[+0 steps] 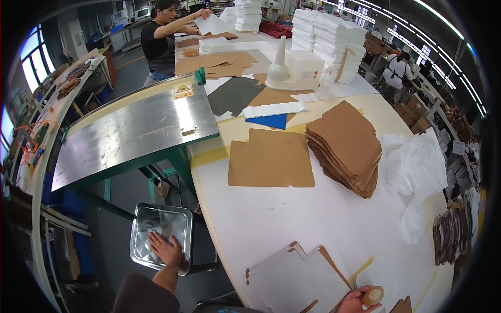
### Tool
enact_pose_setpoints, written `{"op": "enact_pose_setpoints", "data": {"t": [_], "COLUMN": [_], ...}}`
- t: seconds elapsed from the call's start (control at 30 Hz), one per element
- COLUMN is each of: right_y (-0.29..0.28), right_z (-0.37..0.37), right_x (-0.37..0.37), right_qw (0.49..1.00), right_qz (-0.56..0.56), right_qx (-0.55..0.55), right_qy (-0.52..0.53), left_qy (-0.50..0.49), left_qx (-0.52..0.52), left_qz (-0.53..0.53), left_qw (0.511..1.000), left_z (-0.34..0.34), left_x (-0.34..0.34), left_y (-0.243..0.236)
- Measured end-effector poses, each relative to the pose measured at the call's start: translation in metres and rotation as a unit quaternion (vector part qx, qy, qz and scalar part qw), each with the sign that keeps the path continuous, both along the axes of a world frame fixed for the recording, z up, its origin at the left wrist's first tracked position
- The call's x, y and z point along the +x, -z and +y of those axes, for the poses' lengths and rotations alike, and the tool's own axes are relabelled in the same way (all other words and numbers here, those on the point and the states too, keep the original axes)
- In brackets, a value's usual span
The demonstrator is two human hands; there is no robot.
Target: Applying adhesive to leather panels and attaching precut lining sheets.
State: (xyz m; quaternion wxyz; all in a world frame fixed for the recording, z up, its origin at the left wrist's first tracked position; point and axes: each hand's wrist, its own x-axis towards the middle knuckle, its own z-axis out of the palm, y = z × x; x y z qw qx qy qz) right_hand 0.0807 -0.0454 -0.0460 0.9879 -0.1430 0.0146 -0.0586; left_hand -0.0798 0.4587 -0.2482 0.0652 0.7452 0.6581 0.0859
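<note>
Left hand lies flat, fingers spread, palm down in a shiny metal tray standing low beside the white table, at the lower left. Holds nothing; merely presses on the tray floor. Right hand, at the bottom edge, curls around a small round tan roll, likely tape, gripped between thumb and fingers just beside a flattened white carton with brown edges. Roll probably light, stiff and easy to pinch by its rim; tray probably rigid, slick and somewhat heavy, best taken by its raised rim rather than the smooth floor. Farther up the table, one flat brown cardboard blank, thin, bendable, light, best lifted at an edge. Just right of it, a tall fanned stack of brown blanks, heavy as a whole and liable to slide. Further right, a loose heap of white foam bags, soft and slippery; beyond it, dark bundled pieces near the table's rim. Up the table: a blue sheet, a grey sheet, a white cone-shaped stand, stacks of white packs. On the steel bench at left, a yellow triangular warning label near its far edge. At the far end, another person handling a white sheet.
</note>
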Motion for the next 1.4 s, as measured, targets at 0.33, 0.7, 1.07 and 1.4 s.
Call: {"op": "enact_pose_setpoints", "data": {"t": [0.33, 0.7, 1.07, 1.4], "right_y": [-0.003, -0.005, -0.008, -0.005], "right_z": [0.004, 0.004, 0.008, 0.006], "right_x": [0.001, 0.001, 0.000, 0.001], "right_qw": [1.000, 1.000, 1.000, 1.000], "right_qz": [-0.009, 0.011, 0.019, 0.007], "right_qx": [-0.002, 0.013, 0.009, 0.011], "right_qy": [-0.008, 0.004, 0.005, 0.005], "left_qy": [0.004, -0.002, -0.001, 0.002], "left_qx": [0.007, 0.009, 0.009, 0.007], "left_qz": [-0.009, 0.000, 0.003, -0.007], "left_qw": [1.000, 1.000, 1.000, 1.000], "left_z": [0.003, 0.000, 0.002, 0.003], "left_x": [-0.002, -0.001, -0.003, -0.002], "left_y": [0.000, 0.000, 0.005, 0.001]}}
